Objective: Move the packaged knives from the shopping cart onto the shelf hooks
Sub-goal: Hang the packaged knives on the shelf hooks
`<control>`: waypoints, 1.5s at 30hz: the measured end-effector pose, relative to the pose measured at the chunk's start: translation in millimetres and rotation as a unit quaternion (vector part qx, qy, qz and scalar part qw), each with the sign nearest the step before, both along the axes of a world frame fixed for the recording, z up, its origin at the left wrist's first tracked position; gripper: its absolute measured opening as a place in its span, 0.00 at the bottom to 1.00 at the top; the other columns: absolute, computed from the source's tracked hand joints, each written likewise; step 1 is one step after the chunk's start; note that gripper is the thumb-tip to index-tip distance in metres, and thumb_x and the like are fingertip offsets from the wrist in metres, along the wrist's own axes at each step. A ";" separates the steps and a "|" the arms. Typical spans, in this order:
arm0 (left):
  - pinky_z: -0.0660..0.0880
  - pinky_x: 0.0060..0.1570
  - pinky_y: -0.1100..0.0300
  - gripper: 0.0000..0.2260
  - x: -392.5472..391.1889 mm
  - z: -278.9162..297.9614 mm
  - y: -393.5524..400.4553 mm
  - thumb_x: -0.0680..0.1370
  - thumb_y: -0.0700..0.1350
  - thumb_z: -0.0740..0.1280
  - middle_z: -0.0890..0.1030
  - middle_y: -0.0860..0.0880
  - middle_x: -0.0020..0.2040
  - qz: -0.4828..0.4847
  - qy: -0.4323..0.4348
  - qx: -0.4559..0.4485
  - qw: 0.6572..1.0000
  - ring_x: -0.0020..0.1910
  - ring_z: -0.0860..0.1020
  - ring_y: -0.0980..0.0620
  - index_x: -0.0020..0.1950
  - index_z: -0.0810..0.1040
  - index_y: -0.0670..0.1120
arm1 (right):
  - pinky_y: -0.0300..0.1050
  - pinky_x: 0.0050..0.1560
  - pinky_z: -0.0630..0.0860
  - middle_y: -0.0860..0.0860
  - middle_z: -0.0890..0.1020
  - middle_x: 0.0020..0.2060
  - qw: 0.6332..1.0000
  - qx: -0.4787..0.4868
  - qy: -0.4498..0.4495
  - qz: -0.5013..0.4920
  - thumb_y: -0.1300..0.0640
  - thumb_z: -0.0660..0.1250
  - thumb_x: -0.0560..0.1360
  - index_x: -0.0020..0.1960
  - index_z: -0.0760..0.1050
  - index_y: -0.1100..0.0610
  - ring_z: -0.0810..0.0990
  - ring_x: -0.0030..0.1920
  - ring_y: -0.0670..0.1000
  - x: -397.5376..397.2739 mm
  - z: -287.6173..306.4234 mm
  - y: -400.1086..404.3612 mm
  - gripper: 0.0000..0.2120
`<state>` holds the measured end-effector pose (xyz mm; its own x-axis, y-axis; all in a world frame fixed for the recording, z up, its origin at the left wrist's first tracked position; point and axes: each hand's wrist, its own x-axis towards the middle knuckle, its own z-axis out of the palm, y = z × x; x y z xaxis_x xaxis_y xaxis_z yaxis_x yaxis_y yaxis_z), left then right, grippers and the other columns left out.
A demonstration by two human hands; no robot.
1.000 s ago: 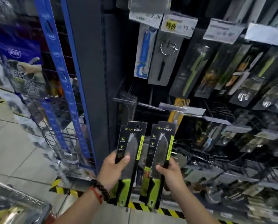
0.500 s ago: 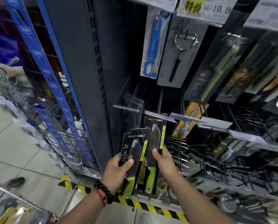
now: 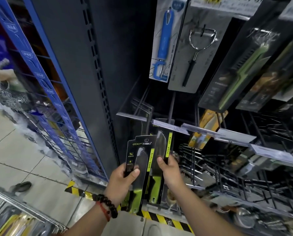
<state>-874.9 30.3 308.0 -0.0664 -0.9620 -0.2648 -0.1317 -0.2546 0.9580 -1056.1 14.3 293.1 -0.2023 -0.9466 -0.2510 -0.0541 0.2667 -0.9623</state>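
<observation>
1. The left hand (image 3: 123, 179) grips one knife pack (image 3: 138, 167), thumb across its front, fingers curled behind; it is off any hook, held low in front of the shelf.
2. The right hand (image 3: 170, 171) grips a second pack (image 3: 161, 160) by its edge, just right of the first and raised higher.
3. That second pack's top sits right under the label strip (image 3: 169, 126) of a hook; whether its hole is on the hook I cannot tell.
4. My judgement: neither pack is clearly hung yet, so both remain to be done.
5. The cart (image 3: 23, 213) shows far left of the first pack, with some goods inside, too blurred to name.
</observation>
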 end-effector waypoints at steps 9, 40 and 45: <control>0.77 0.49 0.60 0.04 -2.9 -5.2 -2.9 0.76 0.46 0.70 0.85 0.53 0.48 0.006 -0.011 0.009 1.000 0.50 0.81 0.60 0.50 0.82 0.52 | 0.24 0.43 0.72 0.39 0.79 0.49 0.998 -0.019 -0.055 -0.017 0.60 0.63 0.80 0.52 0.73 0.47 0.78 0.45 0.29 -2.1 1.8 3.5 0.08; 0.73 0.46 0.67 0.05 -3.1 -7.9 -1.5 0.76 0.43 0.70 0.84 0.53 0.49 -0.012 0.013 0.074 0.997 0.51 0.80 0.59 0.52 0.81 0.50 | 0.49 0.64 0.67 0.57 0.73 0.68 0.994 0.091 0.034 -0.042 0.50 0.60 0.82 0.72 0.66 0.61 0.72 0.67 0.59 -46.9 -13.6 -107.1 0.23; 0.73 0.46 0.67 0.05 -7.7 -3.9 -4.7 0.76 0.42 0.70 0.84 0.54 0.49 -0.025 0.003 0.066 0.998 0.51 0.81 0.59 0.50 0.81 0.51 | 0.52 0.67 0.69 0.54 0.72 0.69 0.992 0.089 0.030 -0.084 0.52 0.62 0.81 0.73 0.64 0.57 0.72 0.67 0.58 -51.5 -18.0 -103.6 0.22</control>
